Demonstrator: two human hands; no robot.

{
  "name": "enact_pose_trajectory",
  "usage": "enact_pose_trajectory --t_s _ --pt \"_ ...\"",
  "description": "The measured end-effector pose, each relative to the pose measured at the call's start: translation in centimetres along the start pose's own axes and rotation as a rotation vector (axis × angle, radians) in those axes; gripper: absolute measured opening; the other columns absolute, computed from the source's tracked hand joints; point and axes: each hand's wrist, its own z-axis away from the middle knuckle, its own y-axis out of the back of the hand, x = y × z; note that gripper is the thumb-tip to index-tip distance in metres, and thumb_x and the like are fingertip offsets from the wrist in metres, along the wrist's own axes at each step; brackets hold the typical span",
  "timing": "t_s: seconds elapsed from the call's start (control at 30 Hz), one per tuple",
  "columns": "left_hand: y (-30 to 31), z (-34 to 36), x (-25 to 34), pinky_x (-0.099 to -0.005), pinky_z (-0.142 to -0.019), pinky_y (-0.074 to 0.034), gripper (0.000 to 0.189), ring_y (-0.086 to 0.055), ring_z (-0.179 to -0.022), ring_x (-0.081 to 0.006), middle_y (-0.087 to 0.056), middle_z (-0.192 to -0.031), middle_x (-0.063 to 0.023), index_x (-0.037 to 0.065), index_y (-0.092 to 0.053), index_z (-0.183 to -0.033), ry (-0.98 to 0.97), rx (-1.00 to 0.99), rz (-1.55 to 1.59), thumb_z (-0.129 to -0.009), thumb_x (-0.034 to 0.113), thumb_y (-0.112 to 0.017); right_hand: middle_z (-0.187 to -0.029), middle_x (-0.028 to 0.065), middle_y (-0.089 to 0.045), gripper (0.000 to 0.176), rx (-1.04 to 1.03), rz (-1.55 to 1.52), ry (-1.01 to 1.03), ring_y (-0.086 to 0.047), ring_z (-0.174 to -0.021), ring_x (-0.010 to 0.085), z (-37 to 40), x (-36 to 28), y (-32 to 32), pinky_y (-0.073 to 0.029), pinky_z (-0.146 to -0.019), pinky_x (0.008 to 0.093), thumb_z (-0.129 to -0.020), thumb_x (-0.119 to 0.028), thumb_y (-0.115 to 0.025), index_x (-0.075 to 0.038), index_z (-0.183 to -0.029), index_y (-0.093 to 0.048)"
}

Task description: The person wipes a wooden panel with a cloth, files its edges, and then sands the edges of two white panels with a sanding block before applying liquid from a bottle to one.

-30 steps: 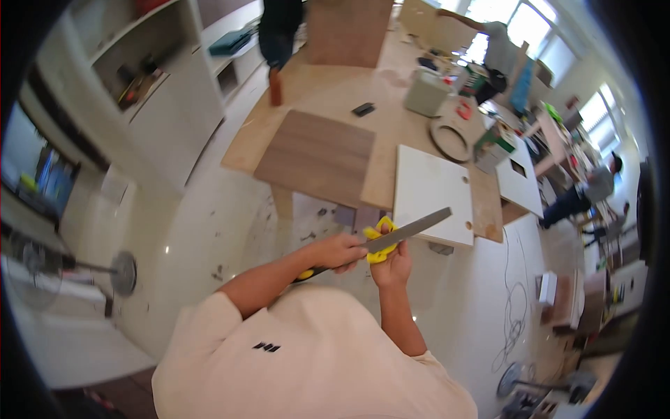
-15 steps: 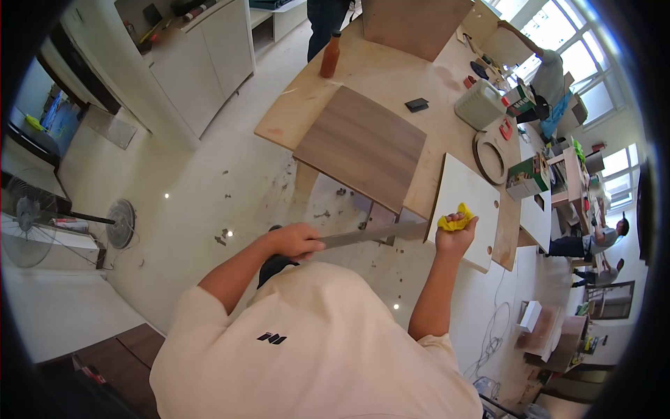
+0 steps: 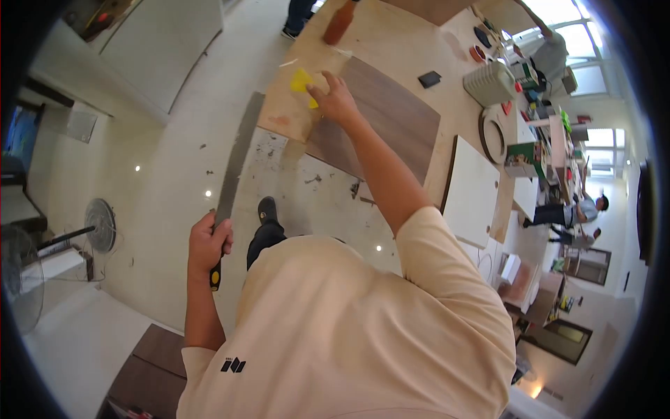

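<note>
My left hand [image 3: 208, 244] is closed around the black and yellow handle of a long flat metal blade [image 3: 239, 153], which points away from me beside the table's left edge. My right hand [image 3: 335, 98] is stretched over the left corner of the wooden table [image 3: 380, 35], its fingers apart. A yellow cloth [image 3: 301, 80] is at the fingertips, over the bare wood. Under my right forearm lies a brown wood-grain panel [image 3: 391, 115]. To the right is a white panel [image 3: 471, 188] with round holes.
An orange-red bottle [image 3: 340, 24] stands at the far left of the table. A black object [image 3: 430, 79], a jerrycan [image 3: 488, 84] and a ring [image 3: 493, 136] are farther right. Other people are at the far right and beyond the table. A fan [image 3: 100, 225] stands on the left.
My left hand has moved left, and the blade has swung from crosswise to pointing forward. My right hand has crossed from the white panel to the table's left corner and its fingers have spread.
</note>
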Motion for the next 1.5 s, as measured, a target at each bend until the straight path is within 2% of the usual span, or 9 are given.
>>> enact_pose_trajectory --t_s 0.13,0.23,0.47,0.73,1.0,1.17,1.27,1.37,1.5 --pt "0.3 1.3 -0.4 -0.0258 -0.046 -0.043 0.019 -0.053 -0.049 -0.0107 -0.059 -0.064 -0.0042 0.002 -0.057 -0.086 -0.055 0.05 0.027 -0.098 0.016 -0.061 -0.159 0.0211 -0.031 0.078 -0.075 0.26 -0.005 -0.027 -0.147 0.0394 2.8 6.6 1.8 -0.022 -0.119 0.0536 -0.093 -0.057 -0.057 -0.006 -0.148 -0.041" --pt "-1.1 1.9 -0.9 -0.0263 -0.047 -0.044 0.019 -0.053 -0.049 -0.0118 -0.058 -0.063 -0.0046 0.002 -0.055 -0.089 -0.18 0.046 0.136 -0.1 0.018 -0.059 -0.16 0.021 -0.028 0.083 -0.091 0.464 0.011 -0.02 -0.15 0.0395 8.2 12.1 2.9 -0.016 -0.119 0.0605 -0.092 -0.062 -0.054 -0.006 -0.151 -0.039" --pt "-7.0 -1.6 -0.8 -0.0265 -0.043 -0.04 0.027 -0.049 -0.045 -0.0119 -0.051 -0.059 -0.0023 0.005 -0.051 -0.088 -0.068 0.137 0.175 -0.104 0.026 -0.054 -0.162 0.0185 -0.024 0.092 -0.333 0.61 0.271 -0.019 -0.15 0.0412 11.4 3.2 0.4 -0.02 -0.119 0.06 -0.084 -0.058 -0.067 -0.006 -0.152 -0.036" --pt "-14.6 2.1 -3.8 -0.0262 -0.043 -0.04 0.028 -0.049 -0.044 -0.0119 -0.051 -0.059 -0.0024 0.005 -0.053 -0.087 -0.056 0.242 0.169 -0.104 0.027 -0.054 -0.162 0.0099 -0.029 0.079 -0.357 0.446 0.377 -0.027 -0.149 0.0307 17.5 13.5 8.7 -0.027 -0.12 0.05 -0.082 -0.041 -0.074 -0.009 -0.148 -0.044" --pt "-21.7 6.2 -5.6 -0.0232 -0.054 -0.046 0.025 -0.06 -0.06 -0.0106 -0.062 -0.071 -0.0057 0.001 -0.058 -0.093 -0.324 0.322 0.043 -0.104 0.023 -0.056 -0.156 0.0109 -0.04 0.064 -0.388 0.526 0.26 -0.038 -0.142 0.0333 27.0 23.2 21.0 -0.037 -0.114 0.0429 -0.082 -0.016 -0.074 -0.01 -0.142 -0.051" --pt "-23.5 6.6 -5.4 -0.0221 -0.053 -0.044 0.021 -0.057 -0.06 -0.0078 -0.064 -0.079 -0.0041 -0.001 -0.062 -0.112 -0.327 0.256 0.086 -0.103 0.016 -0.053 -0.14 0.0129 -0.057 0.04 -0.529 0.479 -0.016 -0.054 -0.126 0.0339 25.8 21.1 23.3 -0.048 -0.101 0.0398 -0.087 -0.017 -0.069 -0.007 -0.126 -0.062" --pt "-23.5 6.3 -7.4 -0.0232 -0.057 -0.044 0.027 -0.052 -0.062 -0.0077 -0.059 -0.076 -0.0011 -0.001 -0.061 -0.122 -0.245 0.277 0.0 -0.101 0.015 -0.056 -0.144 0.0137 -0.052 0.044 -0.537 0.461 -0.065 -0.048 -0.133 0.0343 23.8 18.2 22.1 -0.044 -0.107 0.0423 -0.091 -0.023 -0.067 -0.008 -0.131 -0.06" --pt "-23.7 5.8 -8.6 -0.0236 -0.062 -0.043 0.03 -0.05 -0.066 -0.0078 -0.057 -0.077 0.0001 -0.002 -0.06 -0.123 -0.294 0.446 -0.208 -0.099 0.015 -0.06 -0.153 0.0132 -0.042 0.053 -0.289 0.431 0.288 -0.036 -0.143 0.0356 24.2 19.6 15.9 -0.033 -0.115 0.0494 -0.092 -0.029 -0.066 -0.01 -0.14 -0.053" --pt "-23.2 5.5 -6.3 -0.0226 -0.065 -0.04 0.028 -0.044 -0.07 -0.0056 -0.054 -0.079 0.0035 -0.002 -0.062 -0.12 -0.31 0.512 -0.164 -0.097 0.014 -0.063 -0.16 0.0112 -0.031 0.063 -0.312 0.504 0.407 -0.023 -0.15 0.0374 25.4 16.6 11.6 -0.021 -0.12 0.0566 -0.092 -0.032 -0.066 -0.013 -0.148 -0.045"
